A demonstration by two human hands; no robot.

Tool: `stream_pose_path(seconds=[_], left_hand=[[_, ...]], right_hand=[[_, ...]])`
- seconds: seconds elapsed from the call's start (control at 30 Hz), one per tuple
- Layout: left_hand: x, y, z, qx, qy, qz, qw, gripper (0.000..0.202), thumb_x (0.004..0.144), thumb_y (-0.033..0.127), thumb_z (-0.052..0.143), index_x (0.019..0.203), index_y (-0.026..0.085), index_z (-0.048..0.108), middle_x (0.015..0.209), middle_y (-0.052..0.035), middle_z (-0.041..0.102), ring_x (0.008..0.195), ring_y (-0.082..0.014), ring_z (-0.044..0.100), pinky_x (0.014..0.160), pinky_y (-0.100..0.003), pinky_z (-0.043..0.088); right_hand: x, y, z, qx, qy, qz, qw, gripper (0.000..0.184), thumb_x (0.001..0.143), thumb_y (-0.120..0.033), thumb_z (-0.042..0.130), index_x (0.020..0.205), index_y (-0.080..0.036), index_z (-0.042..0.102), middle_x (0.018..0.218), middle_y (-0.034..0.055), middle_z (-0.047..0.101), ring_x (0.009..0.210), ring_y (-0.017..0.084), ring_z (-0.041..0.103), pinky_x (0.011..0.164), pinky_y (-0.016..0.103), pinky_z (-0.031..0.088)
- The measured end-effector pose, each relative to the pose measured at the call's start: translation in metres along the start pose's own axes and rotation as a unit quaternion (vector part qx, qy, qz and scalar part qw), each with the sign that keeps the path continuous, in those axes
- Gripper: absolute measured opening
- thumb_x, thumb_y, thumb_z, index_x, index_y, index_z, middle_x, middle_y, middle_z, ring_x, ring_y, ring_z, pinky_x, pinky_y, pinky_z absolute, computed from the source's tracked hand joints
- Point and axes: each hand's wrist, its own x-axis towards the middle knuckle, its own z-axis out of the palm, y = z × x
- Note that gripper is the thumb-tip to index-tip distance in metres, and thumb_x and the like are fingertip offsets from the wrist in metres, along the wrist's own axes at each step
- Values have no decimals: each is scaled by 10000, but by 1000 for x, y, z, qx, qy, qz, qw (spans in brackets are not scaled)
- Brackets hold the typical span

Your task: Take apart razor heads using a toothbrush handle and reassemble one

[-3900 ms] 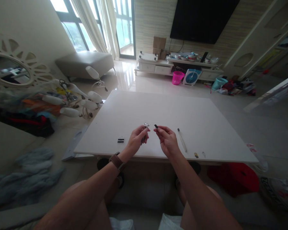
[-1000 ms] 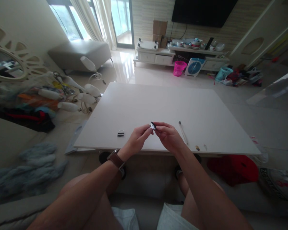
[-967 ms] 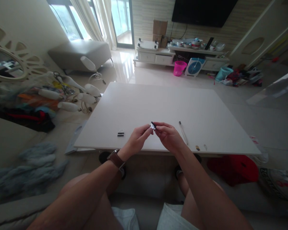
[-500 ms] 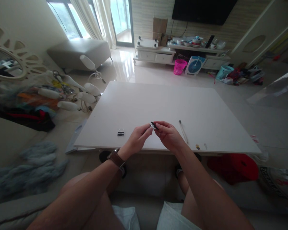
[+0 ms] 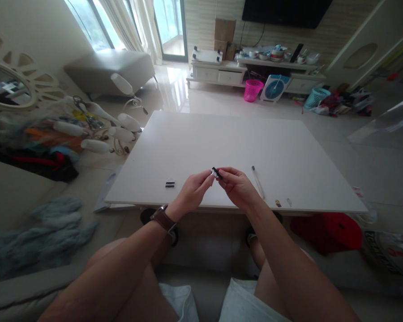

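Head view: my left hand (image 5: 192, 193) and right hand (image 5: 239, 188) meet above the near part of the white surface (image 5: 221, 134).
Fingers: my left fingers (image 5: 206, 180) and right fingers (image 5: 226, 171) are narrowed to a pinch, both closed on the small black piece (image 5: 216, 172).
Small black piece: held up between my fingertips, off the surface, with a pale glint at its left end; it is too small to tell more.
Near edge: it runs just below my wrists, and my watch (image 5: 163, 218) hangs past it, over my knees.
Left of the fingers: two small dark bits (image 5: 169, 184) lie side by side close to the near edge, then bare surface out to the left edge.
Right of the fingers: a thin clear stick (image 5: 258, 182) lies just beside my right hand, pointing away from me; further right, tiny bits (image 5: 278, 203) sit near the edge.
Ahead of the fingers: wide bare surface all the way to the far edge.
Floor, left: a lamp with white shades (image 5: 100, 129) lies near the far left corner.
Floor, right: a red thing (image 5: 329, 232) sits under the near right corner.
Containers: a pink basket (image 5: 251, 89) stands on the floor far ahead, with a teal basket (image 5: 316, 97) further right; I cannot tell what either holds.
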Motion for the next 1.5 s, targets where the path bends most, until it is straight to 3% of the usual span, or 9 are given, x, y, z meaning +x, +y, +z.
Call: stream_pose_path(seconds=[0.33, 0.73, 1.5], left_hand=[[0, 0, 0, -3, -5, -4, 1000, 379, 1005, 441, 375, 757, 179, 490, 681, 29, 463, 668, -117, 414, 643, -260, 313], [-1, -1, 0, 1, 1, -11, 1000, 376, 1006, 445, 377, 763, 180, 488, 677, 30, 447, 669, -119, 400, 642, -262, 304], [-1, 0, 0, 14, 9, -14, 1000, 368, 1009, 441, 379, 781, 180, 502, 670, 34, 462, 654, -112, 409, 629, -257, 308]], right_hand=[[1, 0, 0, 2, -4, -5, 1000, 272, 539, -274, 937, 732, -179, 770, 759, 13, 741, 709, 92, 651, 720, 195, 532], [1, 1, 0, -24, -2, -41, 999, 249, 586, -295, 918, 742, -188, 757, 780, 15, 739, 740, 109, 654, 796, 259, 522], [1, 2, 1, -5, -1, -21, 1000, 269, 561, -286, 927, 737, -180, 754, 773, 18, 735, 732, 103, 652, 765, 229, 524]])
